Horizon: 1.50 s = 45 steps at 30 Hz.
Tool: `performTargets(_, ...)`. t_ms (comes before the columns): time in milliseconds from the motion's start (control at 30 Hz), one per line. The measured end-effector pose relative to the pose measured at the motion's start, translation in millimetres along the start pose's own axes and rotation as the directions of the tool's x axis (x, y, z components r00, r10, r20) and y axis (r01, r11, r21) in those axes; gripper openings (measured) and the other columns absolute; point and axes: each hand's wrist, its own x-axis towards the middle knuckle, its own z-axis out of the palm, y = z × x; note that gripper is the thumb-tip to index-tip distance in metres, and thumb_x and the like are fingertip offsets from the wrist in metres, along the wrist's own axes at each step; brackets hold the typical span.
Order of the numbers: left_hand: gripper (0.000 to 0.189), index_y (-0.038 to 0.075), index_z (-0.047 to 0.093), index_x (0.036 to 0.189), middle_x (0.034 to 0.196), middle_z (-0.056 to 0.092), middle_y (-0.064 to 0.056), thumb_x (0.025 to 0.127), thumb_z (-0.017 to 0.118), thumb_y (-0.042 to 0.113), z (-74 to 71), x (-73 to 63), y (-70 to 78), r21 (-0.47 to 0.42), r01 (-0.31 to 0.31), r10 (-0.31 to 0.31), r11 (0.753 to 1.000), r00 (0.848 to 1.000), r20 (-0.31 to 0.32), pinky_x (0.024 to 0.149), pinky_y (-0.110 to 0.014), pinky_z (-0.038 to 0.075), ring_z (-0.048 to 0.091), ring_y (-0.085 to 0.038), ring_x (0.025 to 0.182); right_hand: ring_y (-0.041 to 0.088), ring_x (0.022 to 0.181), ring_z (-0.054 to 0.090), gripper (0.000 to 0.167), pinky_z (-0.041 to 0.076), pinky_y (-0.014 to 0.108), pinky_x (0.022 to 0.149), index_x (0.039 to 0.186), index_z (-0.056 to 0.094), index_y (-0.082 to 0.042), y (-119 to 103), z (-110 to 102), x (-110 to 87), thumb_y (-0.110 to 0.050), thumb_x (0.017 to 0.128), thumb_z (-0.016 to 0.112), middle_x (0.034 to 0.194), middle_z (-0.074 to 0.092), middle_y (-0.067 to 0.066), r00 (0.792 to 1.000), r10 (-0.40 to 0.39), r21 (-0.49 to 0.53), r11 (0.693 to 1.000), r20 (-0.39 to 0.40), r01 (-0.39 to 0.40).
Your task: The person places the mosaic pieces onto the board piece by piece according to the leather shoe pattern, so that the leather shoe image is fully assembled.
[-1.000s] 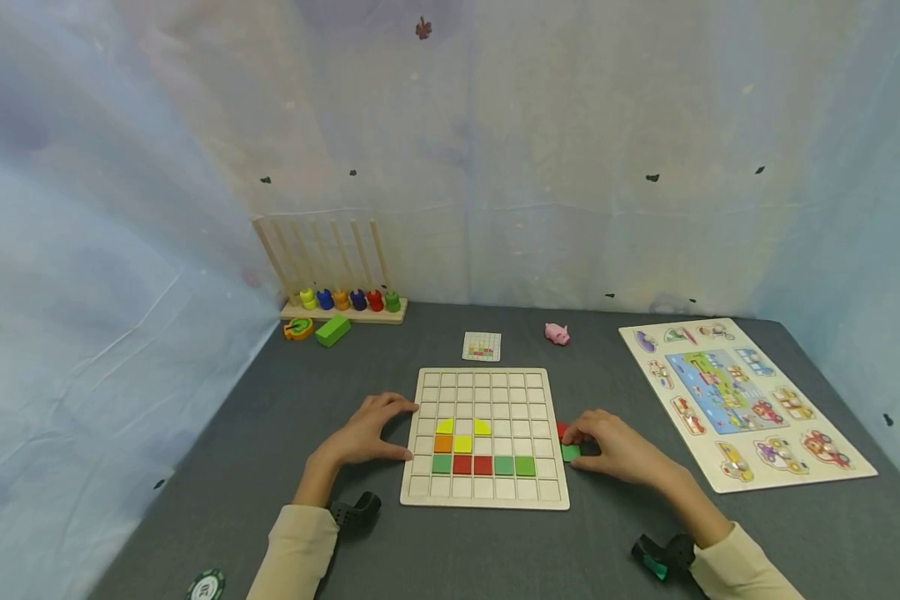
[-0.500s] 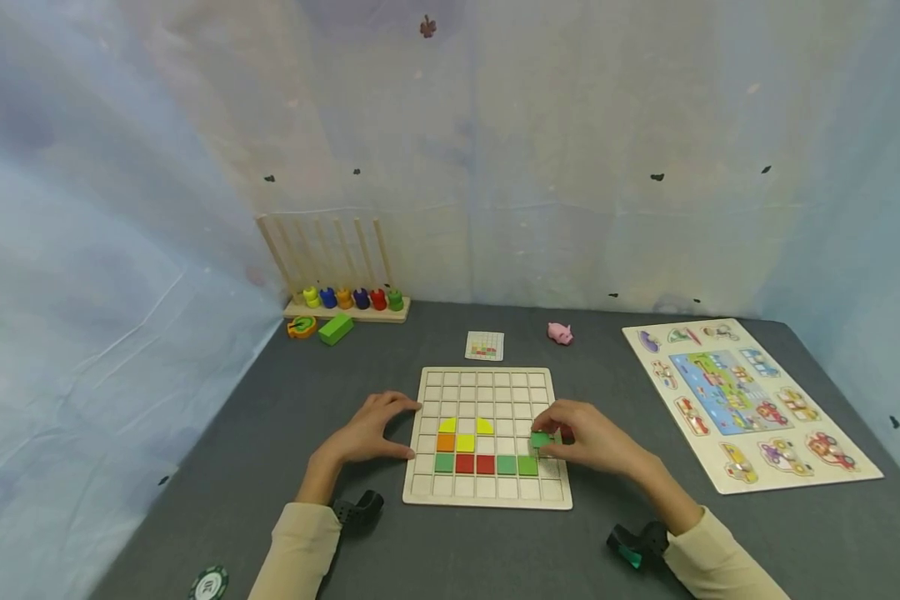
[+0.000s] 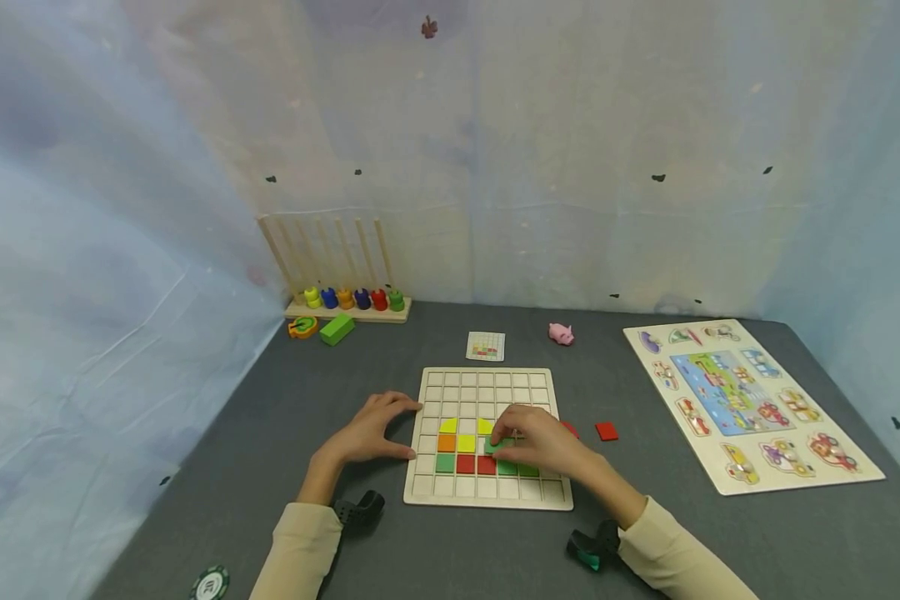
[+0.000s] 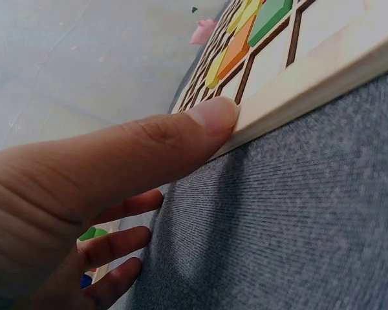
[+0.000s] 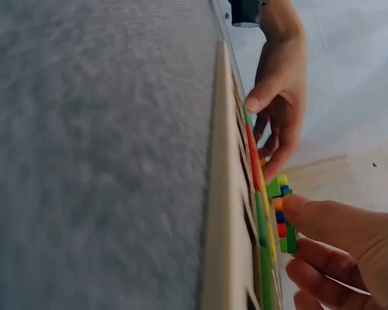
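Observation:
A wooden grid board (image 3: 487,495) lies flat, with yellow, orange, green and red tiles in some of its squares. My right hand (image 3: 540,439) pinches a green square tile (image 5: 290,223) between thumb and fingers, just above the board. Beneath it runs a row with a green tile (image 3: 445,462), two red tiles (image 3: 476,463) and more green ones. Left of it are an orange tile (image 3: 446,443), a yellow square (image 3: 467,443) and curved yellow pieces (image 3: 447,426). My left hand (image 3: 371,433) rests at the board's left edge; its thumb (image 4: 213,116) touches the rim, fingers loosely spread.
Right of the board lie a red tile (image 3: 607,431) and another, partly hidden one (image 3: 570,428). Behind stand a small pattern card (image 3: 485,347), a pink pig (image 3: 561,334) and a peg counter (image 3: 348,312). A picture puzzle (image 3: 753,404) lies far right, a round chip (image 3: 210,584) front left.
My right hand has picked up the green tile from beside the board and carried it left over the grid. A red tile on the table has come into view. My left hand stays put.

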Motion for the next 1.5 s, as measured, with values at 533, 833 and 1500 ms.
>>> performTargets(533, 0.072, 0.018, 0.053, 0.131, 0.132, 0.045, -0.004, 0.068, 0.082, 0.039, 1.6, 0.5, -1.7, 0.003, -0.001, 0.001, 1.000, 1.000, 0.000, 0.099, -0.053, 0.031, 0.034, -0.027, 0.122, 0.008, 0.078, 0.052, 0.004, 0.044, 0.026, 0.073, 0.077, 0.071, -0.018, -1, 11, 5.7, -0.017, 0.078, 0.075, 0.083, 0.061, -0.007, 1.000, 0.024, -0.101, 0.995, 0.002, -0.023)
performTargets(833, 0.072, 0.019, 0.053, 0.131, 0.132, 0.044, -0.004, 0.069, 0.082, 0.039, 2.0, 0.5, -1.4, 0.007, -0.005, 0.005, 1.000, 1.000, 0.002, 0.099, -0.053, 0.031, 0.034, -0.027, 0.122, 0.008, 0.077, 0.052, 0.006, 0.045, 0.024, 0.070, 0.082, 0.071, -0.016, 0, 13, 5.4, -0.018, 0.078, 0.076, 0.084, 0.061, -0.005, 1.000, 0.015, -0.103, 0.994, -0.020, -0.017)
performTargets(1500, 0.072, 0.019, 0.053, 0.131, 0.132, 0.044, -0.004, 0.068, 0.082, 0.040, 2.2, 1.7, -4.7, 0.009, -0.006, 0.006, 1.000, 1.000, 0.002, 0.099, -0.052, 0.031, 0.034, -0.027, 0.122, 0.021, 0.082, 0.058, 0.021, 0.049, 0.036, 0.068, 0.104, 0.065, -0.008, 29, -49, -37.1, -0.011, 0.084, 0.070, 0.101, 0.060, 0.004, 0.995, 0.083, -0.042, 0.995, -0.058, -0.085)
